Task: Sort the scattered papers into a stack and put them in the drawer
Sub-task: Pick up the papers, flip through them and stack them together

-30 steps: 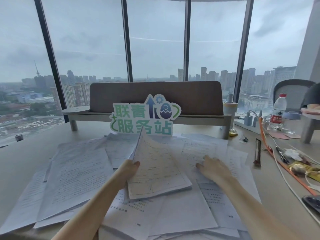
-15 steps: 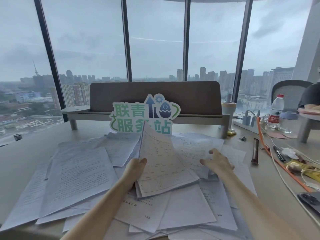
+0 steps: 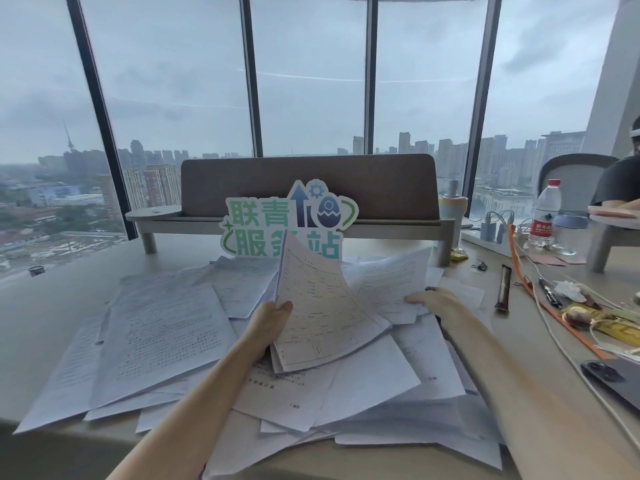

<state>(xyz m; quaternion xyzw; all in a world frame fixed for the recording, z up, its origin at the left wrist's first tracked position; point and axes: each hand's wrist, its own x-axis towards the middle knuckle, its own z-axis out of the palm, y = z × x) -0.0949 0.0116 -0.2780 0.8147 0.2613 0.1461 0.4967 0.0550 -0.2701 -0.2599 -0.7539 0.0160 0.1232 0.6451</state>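
Where papers (image 3: 162,334) sprawl, sign (image 3: 289,221) behind.

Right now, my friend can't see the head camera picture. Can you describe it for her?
The left hand holds a small bundle of papers tilted up over scattered papers on a desk, while the right hand grasps another sheet. Behind stand a green sign and city windows.

White papers (image 3: 162,327) w/ fine black print cover the pale beige counter (image 3: 52,306). Behind them: green-and-white sign (image 3: 277,220) w/ navy arrow & egg, brown panel (image 3: 381,181). Right of sign: clear bottle (image 3: 545,216) w/ red cap & label, orange cable (image 3: 519,261).
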